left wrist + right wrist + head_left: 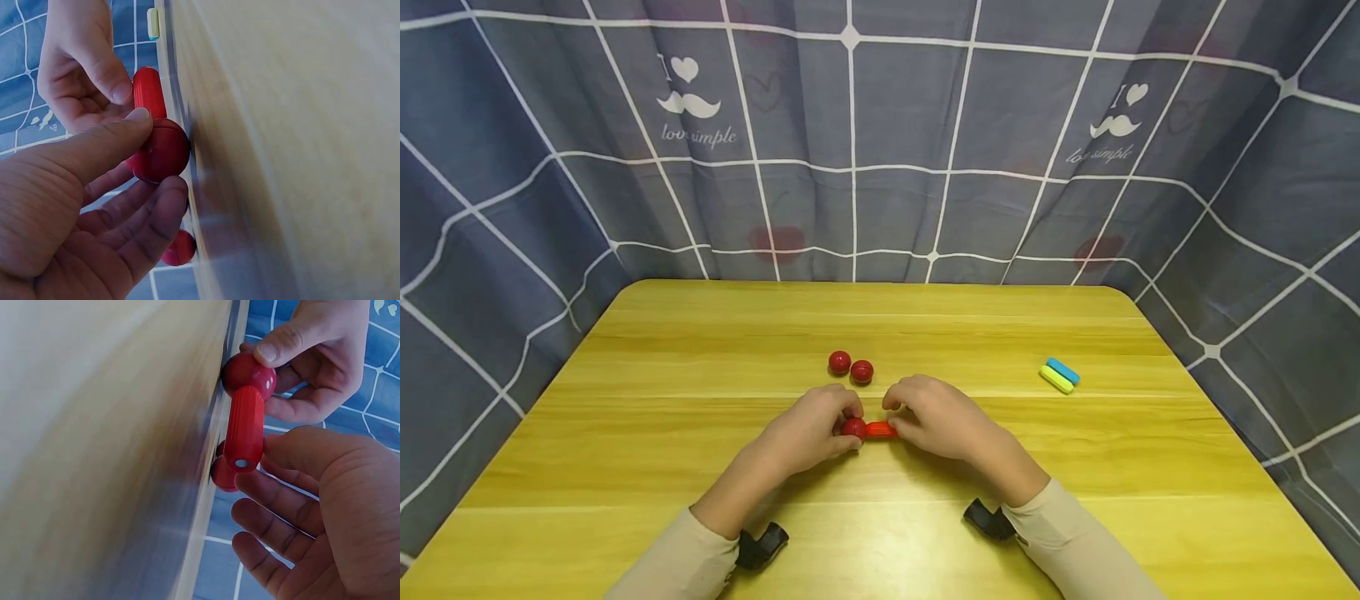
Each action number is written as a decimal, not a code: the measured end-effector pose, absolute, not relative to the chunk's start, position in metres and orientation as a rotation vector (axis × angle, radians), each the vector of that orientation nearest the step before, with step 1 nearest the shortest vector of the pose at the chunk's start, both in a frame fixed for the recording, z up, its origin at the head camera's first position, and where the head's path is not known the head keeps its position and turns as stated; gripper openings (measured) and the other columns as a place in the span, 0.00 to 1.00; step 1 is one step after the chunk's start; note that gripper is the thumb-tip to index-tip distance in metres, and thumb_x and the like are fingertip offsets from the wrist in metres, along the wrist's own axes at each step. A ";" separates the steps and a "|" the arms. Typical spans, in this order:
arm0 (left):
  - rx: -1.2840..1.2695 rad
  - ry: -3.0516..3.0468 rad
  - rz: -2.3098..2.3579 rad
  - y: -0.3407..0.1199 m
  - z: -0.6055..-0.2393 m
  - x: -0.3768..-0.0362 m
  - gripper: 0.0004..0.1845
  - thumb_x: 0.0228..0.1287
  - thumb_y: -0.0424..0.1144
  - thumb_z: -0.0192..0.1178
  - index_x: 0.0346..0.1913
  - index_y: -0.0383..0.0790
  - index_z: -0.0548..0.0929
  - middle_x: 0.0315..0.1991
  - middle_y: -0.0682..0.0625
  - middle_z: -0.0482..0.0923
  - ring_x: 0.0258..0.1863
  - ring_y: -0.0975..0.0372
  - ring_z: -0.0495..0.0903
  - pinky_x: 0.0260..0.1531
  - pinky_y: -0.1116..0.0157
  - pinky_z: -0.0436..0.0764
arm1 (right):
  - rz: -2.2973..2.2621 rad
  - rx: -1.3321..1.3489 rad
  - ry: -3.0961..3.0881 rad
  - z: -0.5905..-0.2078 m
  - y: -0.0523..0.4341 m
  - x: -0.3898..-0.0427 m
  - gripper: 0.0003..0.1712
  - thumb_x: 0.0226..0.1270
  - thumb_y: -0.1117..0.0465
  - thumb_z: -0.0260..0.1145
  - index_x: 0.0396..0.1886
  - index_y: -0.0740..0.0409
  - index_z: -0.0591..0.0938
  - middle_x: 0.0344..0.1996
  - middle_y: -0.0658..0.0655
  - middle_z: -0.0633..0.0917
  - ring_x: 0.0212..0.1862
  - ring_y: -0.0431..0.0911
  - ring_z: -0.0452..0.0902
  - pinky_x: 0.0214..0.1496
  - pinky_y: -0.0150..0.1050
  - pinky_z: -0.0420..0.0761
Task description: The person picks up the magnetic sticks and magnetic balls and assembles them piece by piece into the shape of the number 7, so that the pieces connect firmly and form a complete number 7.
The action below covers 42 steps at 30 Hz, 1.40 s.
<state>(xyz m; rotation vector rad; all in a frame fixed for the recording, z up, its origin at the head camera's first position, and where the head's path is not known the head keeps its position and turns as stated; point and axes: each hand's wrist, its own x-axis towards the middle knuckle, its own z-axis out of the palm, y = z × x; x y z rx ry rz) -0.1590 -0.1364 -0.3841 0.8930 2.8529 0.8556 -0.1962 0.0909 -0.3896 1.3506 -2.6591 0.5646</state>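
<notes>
Red ball (853,428) and ribbed rod (881,430) pinched mid-table, edges well apart.

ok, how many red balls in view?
3. One in the left hand, the held ball joined to the orange-red rod; two loose balls behind the hands. Others could be hidden.

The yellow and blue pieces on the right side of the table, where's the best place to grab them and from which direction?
Probably from above, pinching across the pair's long outer sides. The yellow piece and blue piece lie flat and side by side on the table, apparently touching, with open wood all around. The right hand is nearer.
</notes>
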 end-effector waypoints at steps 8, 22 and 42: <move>0.890 2.868 0.838 -0.137 -0.383 -0.160 0.13 0.52 0.37 0.75 0.37 0.40 0.81 0.31 0.54 0.75 0.31 0.62 0.73 0.31 0.67 0.75 | 0.601 1.302 -2.685 -0.391 0.088 -0.213 0.07 0.62 0.59 0.70 0.40 0.53 0.84 0.36 0.46 0.83 0.38 0.40 0.77 0.43 0.37 0.78; 0.852 2.872 0.781 -0.136 -0.382 -0.162 0.12 0.53 0.38 0.74 0.36 0.42 0.81 0.31 0.55 0.74 0.30 0.63 0.70 0.31 0.68 0.74 | 0.625 1.281 -2.708 -0.388 0.078 -0.234 0.08 0.62 0.63 0.69 0.41 0.56 0.84 0.37 0.49 0.84 0.39 0.44 0.80 0.45 0.39 0.79; 0.841 2.847 0.807 -0.142 -0.381 -0.160 0.13 0.53 0.37 0.74 0.37 0.40 0.81 0.32 0.54 0.74 0.31 0.63 0.71 0.32 0.67 0.74 | 0.540 1.223 -2.745 -0.381 0.058 -0.255 0.19 0.59 0.62 0.70 0.51 0.55 0.81 0.42 0.53 0.83 0.41 0.45 0.79 0.45 0.42 0.79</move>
